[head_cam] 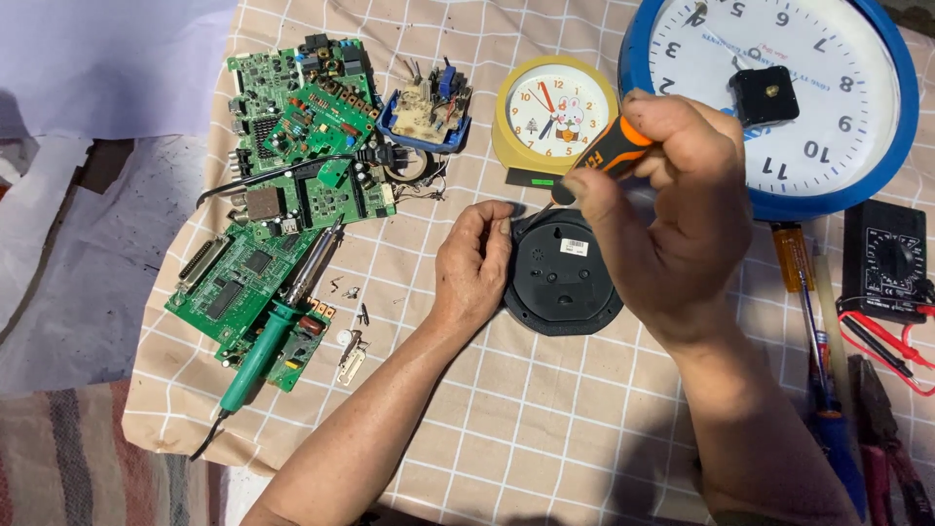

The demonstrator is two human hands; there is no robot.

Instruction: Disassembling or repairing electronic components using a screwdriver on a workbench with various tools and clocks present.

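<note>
Head view: a person works over a beige checked cloth (545, 429), both bare hands on a round black plastic clock back (563, 282) lying face down near the middle of the spread. The right hand (667, 205) is curled tight around the orange-and-black handle of a screwdriver (609, 156). The tool's long axis slants from the handle at about 2 o'clock down towards 8 o'clock, and its tip, largely hidden by the fingers, appears to meet the upper rim of the clock back. The left hand (475, 268) lies at the disc's 9 o'clock edge, fingers bent over the rim and pressing it, thumb tucked; it grips nothing else. That hand is the nearer one to the disc, touching it directly. The clock back is matte black, slightly many-sided, with a small white label and several small holes.

At 12 o'clock from it stands a small yellow alarm clock (553, 112); at 2 o'clock a large blue-rimmed wall clock (779, 93); at 10 o'clock green circuit boards (292, 175) with a green-handled soldering iron (268, 336); at 3 o'clock a black multimeter (884, 258).
</note>
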